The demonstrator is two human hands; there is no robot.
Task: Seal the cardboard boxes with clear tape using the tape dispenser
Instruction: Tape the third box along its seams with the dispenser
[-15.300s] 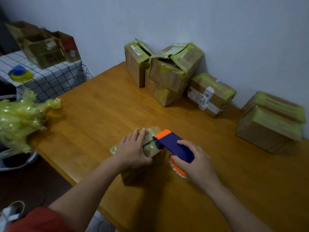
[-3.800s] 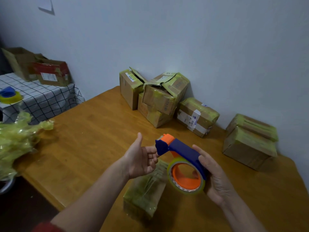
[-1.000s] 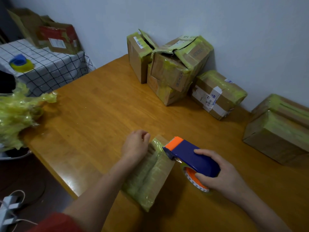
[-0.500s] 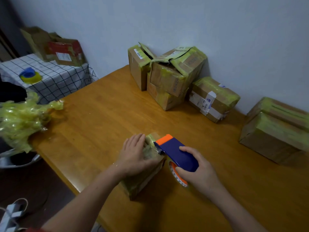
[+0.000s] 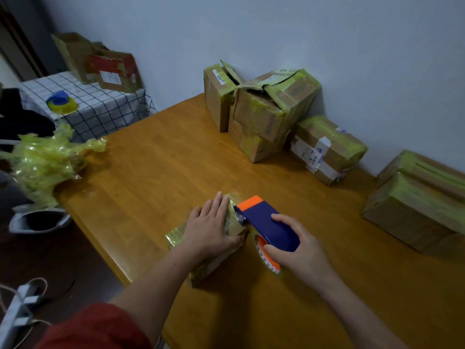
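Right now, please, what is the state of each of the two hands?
Left hand: open, fingers flat, pressing on the small tape-wrapped cardboard box.
Right hand: closed around the blue and orange plastic tape dispenser.

Box labels (image 5: 314, 152) too blurred to read.

Nine cardboard boxes (image 5: 274, 107), two hands (image 5: 211, 227), one navy tape dispenser (image 5: 266, 222), one heap of crumpled tape (image 5: 42, 159).

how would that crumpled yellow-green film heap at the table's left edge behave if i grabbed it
Likely floppy and very light: the crumpled heap looks like thin, glossy, wrinkled film with loose tails. It probably won't roll, but it sits at the table edge, so a push might drop it.
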